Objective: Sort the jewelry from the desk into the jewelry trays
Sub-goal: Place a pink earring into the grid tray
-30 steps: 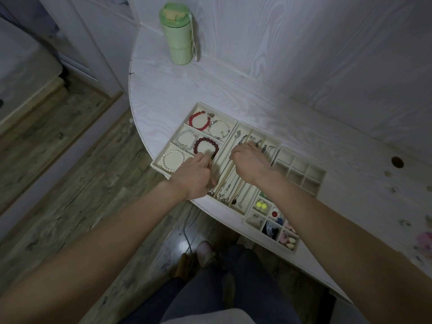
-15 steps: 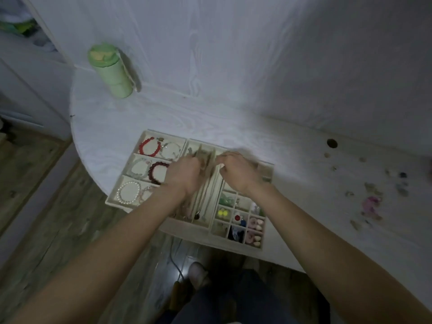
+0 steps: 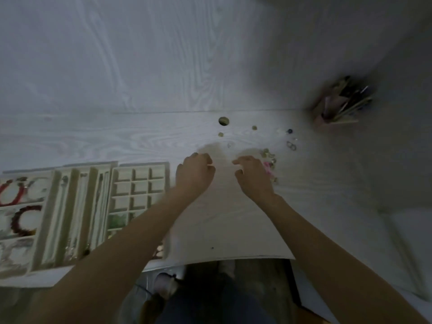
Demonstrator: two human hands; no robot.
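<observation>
**Hands leave the trays and head for the loose pieces**

A second ago both hands were down in the long necklace slots of the jewelry trays; now they have swung right, off the trays, and hover over bare desk beside the scattered jewelry. The view has turned with them, so the trays sit at the left and the pile comes into sight ahead.

The left hand is curled into a loose fist just past the right edge of the compartment tray; the picture is too blurred for me to tell whether anything is in it. The right hand reaches with its fingers loosely bent and nothing visible in them, its fingertips just beside the pink piece and the small cluster of pale trinkets.

More loose pieces lie farther back: a pair of rings, a dark bead and two small round pieces near the cable hole. A holder of pens stands in the corner.

I read it as one placement finished and the next pick-up beginning. Bracelets fill the left tray, a red bracelet among them, while many small compartments look free, so a fair part of the sorting remains.
</observation>
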